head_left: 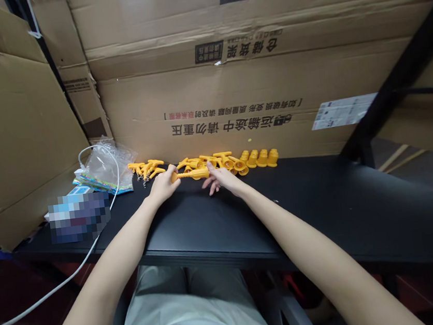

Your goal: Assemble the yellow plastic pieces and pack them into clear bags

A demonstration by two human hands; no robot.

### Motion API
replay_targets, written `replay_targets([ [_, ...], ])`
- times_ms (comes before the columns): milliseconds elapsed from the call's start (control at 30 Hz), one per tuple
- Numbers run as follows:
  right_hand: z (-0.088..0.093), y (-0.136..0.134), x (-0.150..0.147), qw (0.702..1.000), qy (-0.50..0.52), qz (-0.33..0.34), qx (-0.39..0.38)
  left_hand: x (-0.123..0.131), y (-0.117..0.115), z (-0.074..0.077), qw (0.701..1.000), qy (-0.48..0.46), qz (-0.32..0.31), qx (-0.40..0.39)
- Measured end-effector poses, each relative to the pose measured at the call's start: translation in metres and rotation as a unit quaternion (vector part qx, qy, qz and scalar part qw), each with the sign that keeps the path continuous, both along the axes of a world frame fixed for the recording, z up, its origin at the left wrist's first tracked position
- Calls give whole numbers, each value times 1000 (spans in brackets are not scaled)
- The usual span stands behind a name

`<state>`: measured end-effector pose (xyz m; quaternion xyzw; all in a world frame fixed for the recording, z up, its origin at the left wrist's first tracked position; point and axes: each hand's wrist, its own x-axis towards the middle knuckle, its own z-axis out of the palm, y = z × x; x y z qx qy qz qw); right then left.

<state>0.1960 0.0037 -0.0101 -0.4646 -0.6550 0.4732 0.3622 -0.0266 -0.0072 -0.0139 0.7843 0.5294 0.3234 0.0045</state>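
1. Left hand [164, 185]: fingers curled shut round the narrow left end of a yellow plastic horn [194, 174]. Thumb side faces the far wall. The forearm runs in from the lower left.
2. Right hand [221, 178]: largely open, fingers spread, tips pointing left and down toward the table [323, 207]. The forefinger lies against the horn's wider right end. I cannot tell whether this hand pinches the horn or only touches it.
3. Horn: lies level, left to right, between the 2 hands, low over the far part of the black table and just in front of the other yellow parts. Whether it rests on the table cannot be told.
4. Pile [210, 161]: loose yellow parts directly behind the hands, against the boxes [232, 93]. The parts overlap, so a count is not possible.
5. Cluster [147, 168]: a smaller group of yellow parts left of the pile, behind the left hand, apart from it.
6. Cones [259, 158]: 4 yellow cones in a row, side by side, just right of the pile.
7. Bag [105, 162]: clear plastic, crumpled, at the far left of the table beside the cluster.
8. Cable [58, 286]: white, looping over the bag and trailing off the table's left edge.
9. Boxes: cardboard, stacked along the back and the left, printed upside down, with a white label [341, 111] at the right.
10. Frame [398, 79]: black bar slanting across the boxes at the right.
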Motion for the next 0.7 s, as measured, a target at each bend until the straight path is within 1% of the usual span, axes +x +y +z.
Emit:
replay_targets([
  [133,2,0,7,996,15,49,70,-2,2,-1,1000,-5,3,7],
  [200,2,-1,10,994,13,61,88,-2,2,-1,1000,-3,1,8],
  [333,2,-1,10,994,8,75,83,-1,0,1,1000,-2,0,12],
  [533,-1,2,6,999,-22,32,35,0,1,0,1000,-13,1,16],
  [600,-1,3,8,998,-13,27,48,-1,2,-1,1000,-17,5,18],
  [700,-1,3,12,994,29,53,86,-2,5,-2,999,-27,3,18],
])
